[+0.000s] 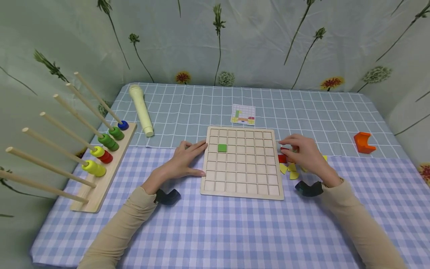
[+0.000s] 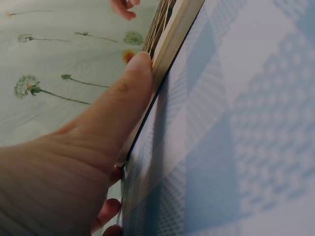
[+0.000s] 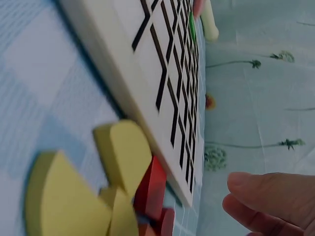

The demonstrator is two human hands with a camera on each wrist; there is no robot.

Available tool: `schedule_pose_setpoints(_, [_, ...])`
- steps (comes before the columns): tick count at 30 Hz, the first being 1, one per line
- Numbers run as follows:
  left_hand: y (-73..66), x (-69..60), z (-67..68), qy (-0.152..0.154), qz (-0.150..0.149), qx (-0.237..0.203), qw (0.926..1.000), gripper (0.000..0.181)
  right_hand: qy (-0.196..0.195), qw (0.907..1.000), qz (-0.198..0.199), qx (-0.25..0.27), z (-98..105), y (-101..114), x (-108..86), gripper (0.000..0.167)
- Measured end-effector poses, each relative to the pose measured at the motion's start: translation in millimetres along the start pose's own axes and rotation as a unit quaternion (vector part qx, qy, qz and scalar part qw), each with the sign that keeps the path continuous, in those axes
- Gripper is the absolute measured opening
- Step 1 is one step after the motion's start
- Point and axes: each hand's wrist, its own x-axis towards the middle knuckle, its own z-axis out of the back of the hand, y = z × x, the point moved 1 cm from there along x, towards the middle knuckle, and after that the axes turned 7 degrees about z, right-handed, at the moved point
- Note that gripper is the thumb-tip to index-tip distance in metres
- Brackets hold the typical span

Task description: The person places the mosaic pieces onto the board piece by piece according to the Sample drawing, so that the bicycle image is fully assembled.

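Observation:
A wooden grid board (image 1: 243,163) lies flat with a single green square (image 1: 222,148) in its upper left part. My left hand (image 1: 183,160) rests at the board's left edge, fingertips and thumb touching the rim; the thumb (image 2: 118,105) presses the side of the board (image 2: 172,46) in the left wrist view. Beside the right edge, my right hand (image 1: 304,153) hovers over red pieces (image 1: 282,158) and yellow pieces (image 1: 293,175), partly covering them. Its thumb and fingers (image 3: 266,196) are apart from the pile in the right wrist view, with no piece visible between them.
A small printed pattern card (image 1: 243,114) lies behind the board. On the left are a wooden stand (image 1: 111,170) with pegs and coloured rings, and a pale yellow stick (image 1: 142,110). An orange curved block (image 1: 363,142) sits at the far right.

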Motion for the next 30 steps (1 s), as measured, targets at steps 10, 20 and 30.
schedule_pose_setpoints(10, [0.0, 0.3, -1.8, 0.008, 0.002, -0.004, 1.0, 0.096, -0.006, 0.9975, -0.065, -0.027, 16.5, -18.7, -17.5, 0.025])
schedule_pose_setpoints(20, [0.6, 1.3, -0.4, 0.005, -0.001, 0.004, 1.0, 0.097, 0.027, 0.9924, -0.113, -0.041, 19.1, -33.4, -22.1, 0.024])
schedule_pose_setpoints(30, [-0.7, 0.0, 1.0, -0.002, -0.01, 0.007, 0.9999, 0.101, 0.059, 0.9868, -0.147, -0.033, 17.7, -41.6, -23.3, 0.025])
